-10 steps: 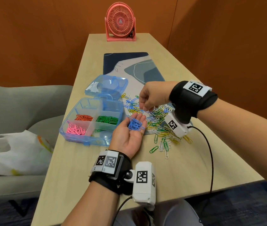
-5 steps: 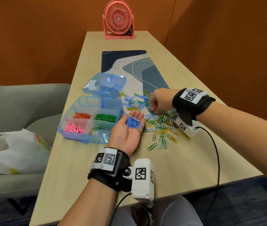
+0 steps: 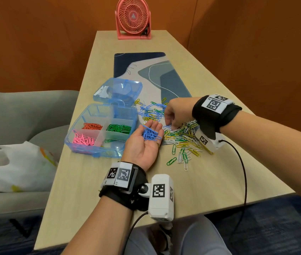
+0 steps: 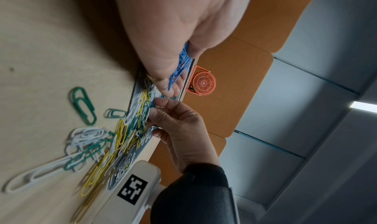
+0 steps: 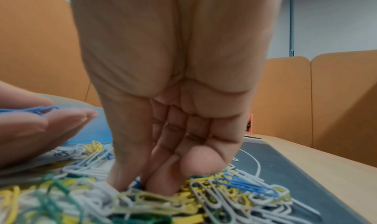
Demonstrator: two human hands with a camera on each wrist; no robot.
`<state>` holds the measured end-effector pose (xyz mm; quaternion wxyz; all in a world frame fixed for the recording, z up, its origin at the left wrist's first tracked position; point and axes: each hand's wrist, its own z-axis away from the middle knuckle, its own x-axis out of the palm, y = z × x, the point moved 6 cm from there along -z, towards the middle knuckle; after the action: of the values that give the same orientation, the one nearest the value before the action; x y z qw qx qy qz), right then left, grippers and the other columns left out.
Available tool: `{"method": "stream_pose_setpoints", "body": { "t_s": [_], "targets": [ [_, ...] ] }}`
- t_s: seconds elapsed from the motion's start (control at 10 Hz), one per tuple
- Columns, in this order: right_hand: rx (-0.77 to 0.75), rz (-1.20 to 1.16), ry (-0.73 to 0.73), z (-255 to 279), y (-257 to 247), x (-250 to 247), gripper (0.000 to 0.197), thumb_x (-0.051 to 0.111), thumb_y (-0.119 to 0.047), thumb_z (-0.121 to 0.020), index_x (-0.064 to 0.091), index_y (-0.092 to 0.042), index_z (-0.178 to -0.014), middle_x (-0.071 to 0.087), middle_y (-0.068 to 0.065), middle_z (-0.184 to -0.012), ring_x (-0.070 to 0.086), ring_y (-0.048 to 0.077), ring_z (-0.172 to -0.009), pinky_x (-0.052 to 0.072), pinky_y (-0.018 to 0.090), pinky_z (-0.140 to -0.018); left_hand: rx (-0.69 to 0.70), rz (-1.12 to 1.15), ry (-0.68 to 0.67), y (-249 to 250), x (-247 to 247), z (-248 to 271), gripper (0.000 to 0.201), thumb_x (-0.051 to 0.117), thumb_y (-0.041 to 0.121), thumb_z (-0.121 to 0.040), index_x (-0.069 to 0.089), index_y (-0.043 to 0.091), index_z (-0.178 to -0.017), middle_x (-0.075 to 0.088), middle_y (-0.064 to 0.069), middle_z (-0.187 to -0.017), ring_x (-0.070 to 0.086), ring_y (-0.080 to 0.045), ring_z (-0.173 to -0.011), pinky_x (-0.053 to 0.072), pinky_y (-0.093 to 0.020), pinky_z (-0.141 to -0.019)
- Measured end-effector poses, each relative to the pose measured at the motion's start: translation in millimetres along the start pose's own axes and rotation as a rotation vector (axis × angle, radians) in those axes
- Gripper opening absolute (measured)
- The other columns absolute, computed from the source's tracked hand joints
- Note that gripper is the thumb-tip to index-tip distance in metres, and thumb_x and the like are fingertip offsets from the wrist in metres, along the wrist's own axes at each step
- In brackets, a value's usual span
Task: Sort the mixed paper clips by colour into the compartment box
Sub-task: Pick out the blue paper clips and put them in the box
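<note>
My left hand (image 3: 140, 146) lies palm up beside the box, fingers straight, with a small heap of blue clips (image 3: 150, 134) on them; the same blue clips (image 4: 179, 68) show in the left wrist view. A mixed pile of clips (image 3: 181, 137) in blue, green, yellow and white covers the mat's near end. My right hand (image 3: 171, 126) reaches down into the pile. Its thumb and forefinger (image 5: 159, 188) pinch together there, with a bit of blue between them. The clear blue compartment box (image 3: 92, 153) holds orange clips (image 3: 91, 126), green clips (image 3: 119, 128) and pink clips (image 3: 82, 139).
The box's lid (image 3: 117, 90) lies flipped back behind it. A patterned desk mat (image 3: 146, 70) runs toward a pink fan (image 3: 133, 17) at the far end. A white bag (image 3: 13, 166) sits on the grey seat to the left. A black cable (image 3: 243, 172) hangs off my right wrist.
My right hand left the spot above my left palm, moved right and down, and its fingers now dig into the pile. My left hand stays put with the blue clips.
</note>
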<state>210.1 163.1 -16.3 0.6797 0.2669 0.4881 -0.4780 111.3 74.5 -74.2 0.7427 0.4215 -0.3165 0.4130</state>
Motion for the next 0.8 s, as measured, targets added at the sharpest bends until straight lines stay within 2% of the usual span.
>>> {"method": "stream_pose_setpoints", "body": {
  "t_s": [0.1,0.2,0.3,0.4,0.5,0.6,0.7,0.8],
  "targets": [
    [0.012,0.006,-0.008,-1.0,0.7,0.9,0.017,0.075,-0.014,-0.079,0.069,-0.018,-0.094,0.073,0.005,-0.087,0.064,0.017,-0.076,0.046,0.020,-0.062,-0.001,0.003,0.000,0.4,-0.1,0.6,0.040,0.028,0.021,-0.103,0.044,-0.001,-0.133,0.044,-0.018,-0.140,0.041,-0.029,-0.131,0.036,-0.039,-0.100],
    [0.033,0.008,-0.003,-1.9,2.8,0.4,0.021,0.075,-0.008,-0.076,0.067,-0.022,-0.089,0.069,0.000,-0.081,0.065,0.020,-0.079,0.051,0.026,-0.069,0.000,0.002,-0.001,0.5,0.0,0.6,0.040,0.029,0.020,-0.103,0.044,-0.001,-0.133,0.045,-0.018,-0.140,0.042,-0.028,-0.131,0.036,-0.039,-0.100],
    [0.049,0.031,-0.007,-1.9,5.8,1.1,0.027,0.078,-0.008,-0.072,0.066,-0.023,-0.091,0.067,-0.001,-0.082,0.065,0.023,-0.082,0.053,0.031,-0.075,-0.001,0.001,-0.001,0.5,0.2,0.6,0.040,0.029,0.020,-0.103,0.044,-0.001,-0.133,0.045,-0.017,-0.140,0.041,-0.028,-0.131,0.036,-0.039,-0.100],
    [0.048,0.041,-0.038,-0.5,7.6,3.0,0.028,0.079,-0.010,-0.071,0.065,-0.022,-0.093,0.070,0.005,-0.090,0.066,0.024,-0.082,0.054,0.034,-0.076,-0.003,0.003,-0.002,0.4,0.3,0.5,0.040,0.029,0.021,-0.103,0.044,0.000,-0.133,0.045,-0.017,-0.140,0.042,-0.028,-0.131,0.037,-0.039,-0.100],
    [0.048,-0.012,-0.038,0.5,9.7,1.7,0.019,0.068,-0.005,-0.080,0.068,-0.014,-0.096,0.072,0.008,-0.088,0.062,0.019,-0.068,0.052,0.028,-0.067,-0.003,0.003,0.002,0.3,0.1,0.7,0.040,0.029,0.021,-0.103,0.044,0.000,-0.133,0.045,-0.017,-0.140,0.042,-0.028,-0.131,0.036,-0.039,-0.100],
    [0.050,-0.067,-0.026,0.3,8.1,2.1,0.010,0.064,-0.009,-0.087,0.069,-0.008,-0.095,0.073,0.009,-0.081,0.063,0.015,-0.062,0.051,0.021,-0.061,-0.002,0.005,0.000,0.4,0.2,0.8,0.041,0.028,0.021,-0.103,0.043,-0.001,-0.134,0.044,-0.017,-0.140,0.041,-0.029,-0.131,0.036,-0.039,-0.101],
    [0.059,-0.062,-0.018,0.1,5.8,3.9,0.008,0.071,-0.012,-0.082,0.071,-0.007,-0.088,0.071,0.007,-0.074,0.061,0.011,-0.055,0.050,0.018,-0.055,-0.002,0.005,0.000,0.3,0.7,1.0,0.041,0.028,0.021,-0.103,0.043,-0.001,-0.134,0.044,-0.018,-0.140,0.041,-0.029,-0.131,0.036,-0.039,-0.101],
    [0.071,-0.017,-0.022,-0.8,4.0,4.1,0.004,0.070,-0.012,-0.081,0.072,-0.009,-0.083,0.069,0.002,-0.067,0.060,0.011,-0.055,0.053,0.022,-0.062,0.001,0.000,0.000,0.4,0.6,1.2,0.040,0.029,0.021,-0.103,0.044,-0.001,-0.133,0.045,-0.017,-0.140,0.042,-0.028,-0.131,0.036,-0.039,-0.101]
  ]
}}
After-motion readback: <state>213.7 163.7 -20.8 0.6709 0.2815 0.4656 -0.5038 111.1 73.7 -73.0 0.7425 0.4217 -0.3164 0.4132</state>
